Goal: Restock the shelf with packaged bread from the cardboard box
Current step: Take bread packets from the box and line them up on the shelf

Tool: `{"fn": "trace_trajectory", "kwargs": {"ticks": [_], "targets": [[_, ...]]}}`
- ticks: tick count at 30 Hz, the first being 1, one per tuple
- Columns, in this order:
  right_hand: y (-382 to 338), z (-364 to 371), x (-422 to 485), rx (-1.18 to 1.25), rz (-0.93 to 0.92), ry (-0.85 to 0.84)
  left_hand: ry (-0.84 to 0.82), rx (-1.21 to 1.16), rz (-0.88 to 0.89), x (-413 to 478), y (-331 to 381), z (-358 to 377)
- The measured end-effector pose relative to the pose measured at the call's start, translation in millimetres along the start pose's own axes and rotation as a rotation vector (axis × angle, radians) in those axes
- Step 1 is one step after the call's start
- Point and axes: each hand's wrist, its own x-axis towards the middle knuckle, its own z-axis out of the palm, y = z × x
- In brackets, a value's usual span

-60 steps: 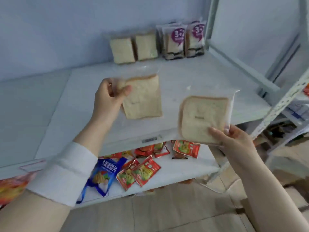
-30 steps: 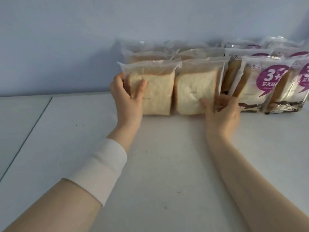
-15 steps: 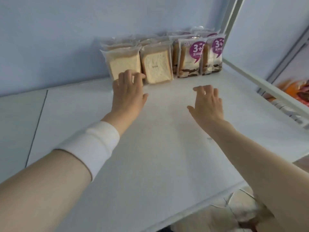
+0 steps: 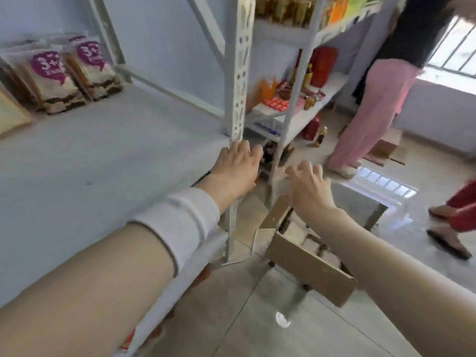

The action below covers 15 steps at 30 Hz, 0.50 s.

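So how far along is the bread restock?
Done: purple-labelled bread packs and a plain clear-wrapped bread pack stand at the back of the white metal shelf. In hand: nothing; left hand and right hand are open, the right nearer the brown cardboard box. Left: most of the shelf is bare; the box's contents are unclear.

White metal shelf board [image 4: 108,155], bread parked at its far left.
Two clear bread packs with purple round labels [image 4: 54,81] stand side by side near the pale blue wall, tilted back, with more blurred packs behind them. A plain sliced-bread pack [image 4: 10,117] peeks in at the left edge, just beside them. A perforated white upright post [image 4: 238,73] rises at the board's front right corner.
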Motion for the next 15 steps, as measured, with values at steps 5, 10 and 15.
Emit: {"fn": "trace_trajectory", "kwargs": {"ticks": [5,10,15], "targets": [[143,65,-34,-0.015,0.266,-0.166,-0.172,-0.049,0.186,54,127,69],[234,128,-29,-0.043,0.42,-0.301,-0.324,-0.105,0.206,112,190,154],[269,210,18,0.019,0.472,-0.433,-0.518,-0.217,0.143,180,215,245]]}}
